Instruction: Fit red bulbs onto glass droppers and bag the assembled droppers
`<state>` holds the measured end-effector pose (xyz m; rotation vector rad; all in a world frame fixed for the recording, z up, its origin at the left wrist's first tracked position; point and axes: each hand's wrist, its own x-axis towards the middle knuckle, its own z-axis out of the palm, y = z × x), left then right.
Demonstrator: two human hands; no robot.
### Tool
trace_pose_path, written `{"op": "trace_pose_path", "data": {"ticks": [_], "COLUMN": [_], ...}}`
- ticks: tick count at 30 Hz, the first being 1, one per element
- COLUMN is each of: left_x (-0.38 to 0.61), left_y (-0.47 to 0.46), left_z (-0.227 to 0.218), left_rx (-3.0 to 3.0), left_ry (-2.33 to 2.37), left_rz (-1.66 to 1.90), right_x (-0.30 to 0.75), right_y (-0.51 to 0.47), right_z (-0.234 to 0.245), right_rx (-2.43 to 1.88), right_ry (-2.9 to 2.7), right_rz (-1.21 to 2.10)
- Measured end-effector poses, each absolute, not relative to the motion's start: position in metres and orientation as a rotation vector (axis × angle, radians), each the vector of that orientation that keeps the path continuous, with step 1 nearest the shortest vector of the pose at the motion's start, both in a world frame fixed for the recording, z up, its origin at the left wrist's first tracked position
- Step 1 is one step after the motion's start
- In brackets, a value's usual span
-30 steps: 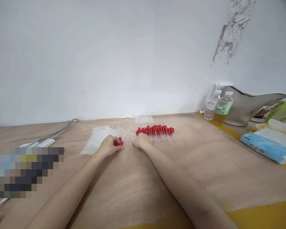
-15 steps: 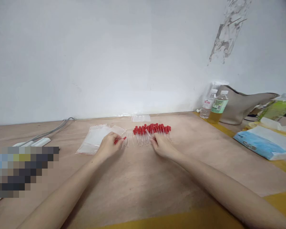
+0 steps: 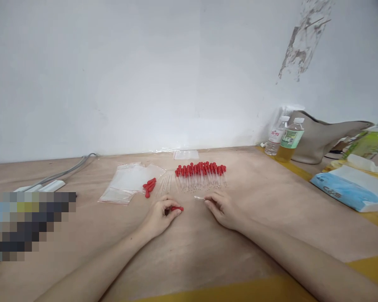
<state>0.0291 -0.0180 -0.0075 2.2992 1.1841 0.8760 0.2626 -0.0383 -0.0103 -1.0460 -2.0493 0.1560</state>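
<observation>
I hold a red bulb [image 3: 179, 208] pinched in my left hand [image 3: 164, 215] and a clear tube [image 3: 198, 197] in my right hand [image 3: 223, 209], the two pieces apart near the centre of the frame.
Just above, a packed row of red-topped tubes [image 3: 201, 169] appears finished; to its left, loose red bulbs [image 3: 150, 186] and a fan of bare tubes [image 3: 166, 183] lie unpaired. My grip hides part of both pieces, the overlapping row defies counting, and a pixelated patch [image 3: 28, 226] masks the lower left.

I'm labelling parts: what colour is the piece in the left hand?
The piece is red, clearest in the head view.
</observation>
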Motion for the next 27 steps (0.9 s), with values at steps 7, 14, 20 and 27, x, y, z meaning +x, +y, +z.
{"op": "trace_pose_path", "data": {"ticks": [7,14,20,27], "left_x": [0.037,0.04,0.041,0.035], "left_y": [-0.036,-0.038,-0.034,-0.034], "left_z": [-0.003,-0.006,-0.009,-0.007], "left_rx": [2.236,2.121,2.058,2.056], "left_ry": [1.116,1.081,1.024,0.995], "left_rz": [0.925,0.913,0.867,0.824], "right_x": [0.251,0.249,0.248,0.245], "right_y": [-0.048,-0.049,-0.047,-0.036], "right_z": [-0.011,-0.012,-0.015,-0.014], "right_rx": [-1.022,-0.979,-0.941,-0.893], "right_ry": [-2.17,-2.197,-2.248,-2.286], "right_rz": [0.117,0.136,0.096,0.076]}}
